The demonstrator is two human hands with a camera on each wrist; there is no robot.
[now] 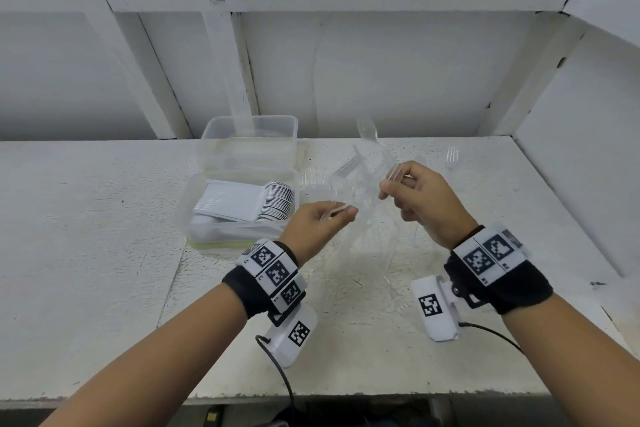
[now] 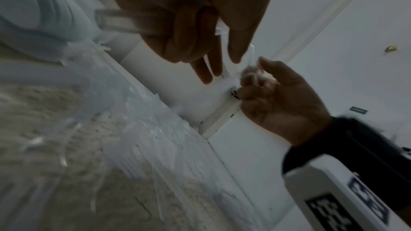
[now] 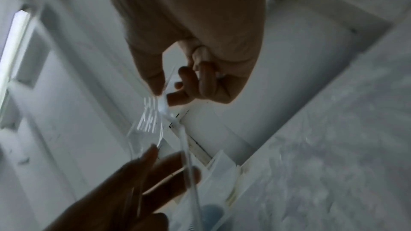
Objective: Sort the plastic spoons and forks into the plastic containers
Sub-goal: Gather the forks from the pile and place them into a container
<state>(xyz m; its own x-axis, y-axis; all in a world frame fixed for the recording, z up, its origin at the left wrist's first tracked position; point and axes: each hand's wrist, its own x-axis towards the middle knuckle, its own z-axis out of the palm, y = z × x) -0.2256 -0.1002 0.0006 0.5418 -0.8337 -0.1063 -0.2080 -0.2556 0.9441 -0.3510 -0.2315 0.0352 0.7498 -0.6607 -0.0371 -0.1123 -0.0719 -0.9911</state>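
Observation:
Both hands are raised over the table (image 1: pixel 104 253), each holding clear plastic cutlery. My left hand (image 1: pixel 346 212) pinches the handle of a clear fork (image 1: pixel 344 167) whose tines point up and away. My right hand (image 1: pixel 388 187) grips clear handles, and a clear spoon (image 1: pixel 367 130) sticks up beyond it. In the right wrist view, thumb and forefinger of the right hand (image 3: pixel 164 96) pinch beside the fork tines (image 3: pixel 147 120), with the left hand (image 3: pixel 133 191) below. In the left wrist view, the left hand (image 2: pixel 213 69) holds a clear handle (image 2: pixel 118 22).
A clear container (image 1: pixel 207 232) with stacked white spoons stands left of the hands; a second clear container (image 1: pixel 249 121) stands behind it. Several loose clear utensils (image 1: pixel 363 253) lie under the hands, and one clear fork (image 1: pixel 452 156) lies at the back right. White walls enclose the back and right.

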